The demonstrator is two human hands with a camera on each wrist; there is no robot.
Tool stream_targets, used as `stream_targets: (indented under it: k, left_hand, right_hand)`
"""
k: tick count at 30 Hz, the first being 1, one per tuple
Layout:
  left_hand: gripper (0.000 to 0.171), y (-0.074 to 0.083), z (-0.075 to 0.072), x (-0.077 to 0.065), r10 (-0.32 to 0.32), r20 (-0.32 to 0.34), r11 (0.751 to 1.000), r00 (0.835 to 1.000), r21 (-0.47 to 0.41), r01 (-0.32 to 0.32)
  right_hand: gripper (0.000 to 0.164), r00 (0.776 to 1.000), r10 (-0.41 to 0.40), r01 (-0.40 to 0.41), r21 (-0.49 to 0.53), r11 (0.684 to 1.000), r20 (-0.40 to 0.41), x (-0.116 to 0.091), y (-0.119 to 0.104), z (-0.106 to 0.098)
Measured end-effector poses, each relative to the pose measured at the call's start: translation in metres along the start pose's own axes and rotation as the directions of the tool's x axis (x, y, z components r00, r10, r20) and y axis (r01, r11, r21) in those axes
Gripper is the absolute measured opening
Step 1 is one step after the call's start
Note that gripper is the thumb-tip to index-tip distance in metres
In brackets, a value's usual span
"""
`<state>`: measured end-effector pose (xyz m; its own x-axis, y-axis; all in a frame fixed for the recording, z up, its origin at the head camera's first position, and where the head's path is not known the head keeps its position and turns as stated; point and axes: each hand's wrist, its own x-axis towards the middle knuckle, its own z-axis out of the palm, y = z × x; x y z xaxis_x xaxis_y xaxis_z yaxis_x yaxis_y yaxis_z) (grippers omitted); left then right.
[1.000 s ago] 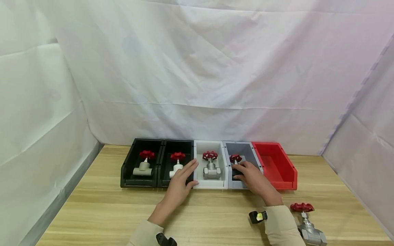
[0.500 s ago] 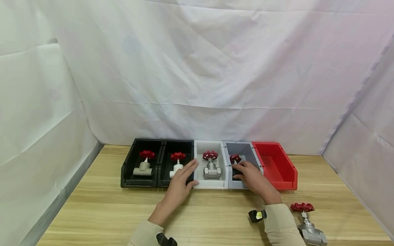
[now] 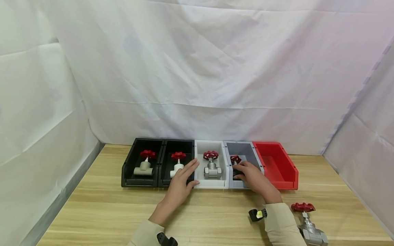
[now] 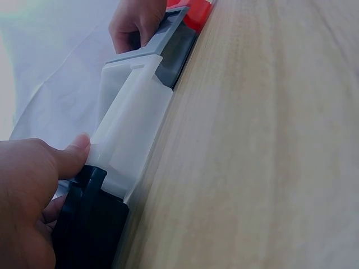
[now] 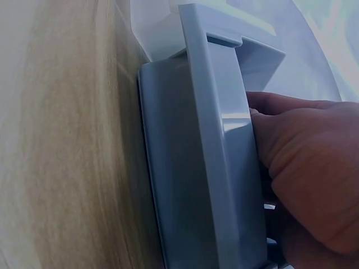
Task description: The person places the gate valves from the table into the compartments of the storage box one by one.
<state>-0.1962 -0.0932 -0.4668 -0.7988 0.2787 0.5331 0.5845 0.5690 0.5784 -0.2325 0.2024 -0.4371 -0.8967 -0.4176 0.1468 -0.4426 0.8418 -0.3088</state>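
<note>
My right hand (image 3: 257, 181) reaches into the grey bin (image 3: 246, 147), its fingers and thumb around the dark body of a valve with a red handwheel (image 3: 235, 159). In the right wrist view the grey front wall (image 5: 221, 145) partly hides those fingers (image 5: 303, 151). My left hand (image 3: 178, 189) rests with extended fingers on the wall between the second black bin (image 3: 179, 145) and the white bin (image 3: 210, 185); in the left wrist view its thumb (image 4: 76, 157) touches that corner. A white valve (image 3: 176, 168), partly behind my left hand, and a metal valve (image 3: 212, 169) stand in these bins.
The first black bin (image 3: 129, 181) at far left holds a beige valve (image 3: 143, 168). A red bin (image 3: 274, 167) ends the row on the right. A larger metal valve (image 3: 311, 230) with red handwheel stands on the wooden table (image 3: 212, 218) beside my right sleeve. White cloth surrounds the table.
</note>
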Motion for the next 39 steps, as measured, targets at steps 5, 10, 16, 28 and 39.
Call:
stream_targets:
  k: [5,10,16,28,39]
  left_hand:
    - [0.07,-0.0001,0.0001,0.0007,0.002,-0.002,1.0,1.0,0.004,-0.002]
    - [0.071,0.0,0.0001,0.0016,0.008,-0.004,1.0,1.0,0.015,-0.008]
    - [0.07,0.0005,-0.0008,0.0016,0.007,-0.016,1.0,1.0,0.015,-0.006]
    - [0.069,0.0009,-0.0002,-0.0004,-0.019,0.01,1.0,1.0,0.018,0.019]
    - [0.07,0.0,-0.0002,-0.0004,0.001,-0.005,1.0,1.0,0.03,-0.001]
  right_hand:
    - [0.042,1.0,0.002,-0.002,0.001,1.0,0.002,0.0005,0.0009,-0.0005]
    - [0.042,1.0,-0.024,0.023,-0.013,1.0,-0.006,0.0019,0.0011,-0.0017]
    - [0.04,0.999,-0.04,0.04,-0.02,0.999,-0.001,0.0048,0.0003,-0.0032]
    - [0.042,0.998,0.015,-0.016,0.007,1.0,0.062,0.0063,-0.0001,-0.0043]
    - [0.043,0.997,0.021,-0.021,0.0,1.0,0.077,0.0083,0.0005,-0.0041]
